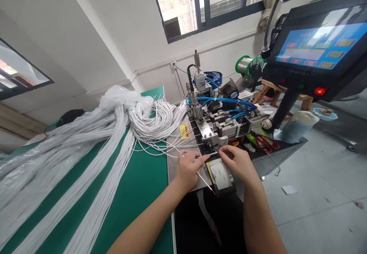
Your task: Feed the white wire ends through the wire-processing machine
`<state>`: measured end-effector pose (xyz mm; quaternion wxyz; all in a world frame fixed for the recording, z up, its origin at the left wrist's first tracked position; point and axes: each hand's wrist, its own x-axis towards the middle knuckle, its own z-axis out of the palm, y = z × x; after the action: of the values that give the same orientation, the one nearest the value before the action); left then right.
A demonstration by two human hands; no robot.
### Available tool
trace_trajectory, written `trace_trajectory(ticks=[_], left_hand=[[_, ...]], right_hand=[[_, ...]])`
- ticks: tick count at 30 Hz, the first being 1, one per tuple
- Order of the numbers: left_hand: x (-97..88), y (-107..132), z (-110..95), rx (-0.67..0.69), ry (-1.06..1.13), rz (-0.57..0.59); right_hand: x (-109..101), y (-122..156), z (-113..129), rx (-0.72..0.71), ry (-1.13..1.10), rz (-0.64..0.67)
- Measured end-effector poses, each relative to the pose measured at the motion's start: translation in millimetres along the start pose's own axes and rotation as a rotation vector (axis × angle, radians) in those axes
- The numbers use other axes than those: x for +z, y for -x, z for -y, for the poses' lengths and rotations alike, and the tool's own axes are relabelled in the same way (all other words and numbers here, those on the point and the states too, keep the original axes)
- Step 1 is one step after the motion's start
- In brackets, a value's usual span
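My left hand (187, 170) is closed on a white cable (205, 179), which slants out below the palm to a small red tip. Its index finger stretches toward the front of the metal machine (210, 130). My right hand (236, 162) pinches the end of a thin white wire (213, 153) that spans the short gap between both hands' fingertips. Whether this wire belongs to the same cable is hidden by the left fingers. Just below the hands is a small block with a worn, pale top (220, 175).
Bundles of white cables (114, 143) and a coil (155, 120) cover much of the green table (143, 193) on the left. Red-handled scissors (266, 143) lie right of the machine. A touch screen (321, 47) stands above, near a solder-like wire spool (246, 65).
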<state>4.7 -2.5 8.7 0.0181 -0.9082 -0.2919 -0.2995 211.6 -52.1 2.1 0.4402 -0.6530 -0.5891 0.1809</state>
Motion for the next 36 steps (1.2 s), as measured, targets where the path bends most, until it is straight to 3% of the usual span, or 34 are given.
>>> trace_trajectory(ticks=[13, 23, 26, 31, 36], left_hand=[[4.3, -0.4, 2.9, -0.066, -0.010, 0.184], [6.4, 2.3, 5.3, -0.051, 0.012, 0.158], [6.3, 1.9, 5.1, -0.054, 0.009, 0.119], [5.2, 1.4, 3.7, -0.066, -0.023, 0.104], [2.9, 0.3, 2.3, -0.105, -0.047, 0.064]], right_hand=[[20.7, -15.1, -26.4, 0.010, -0.311, 0.072], [34.1, -18.3, -29.1, 0.294, -0.759, 0.150], [34.6, -14.6, -33.7, 0.293, -0.736, 0.117], [26.6, -6.7, -35.9, 0.233, -0.482, -0.036], [6.0, 8.8, -10.5, 0.183, -0.344, -0.152]])
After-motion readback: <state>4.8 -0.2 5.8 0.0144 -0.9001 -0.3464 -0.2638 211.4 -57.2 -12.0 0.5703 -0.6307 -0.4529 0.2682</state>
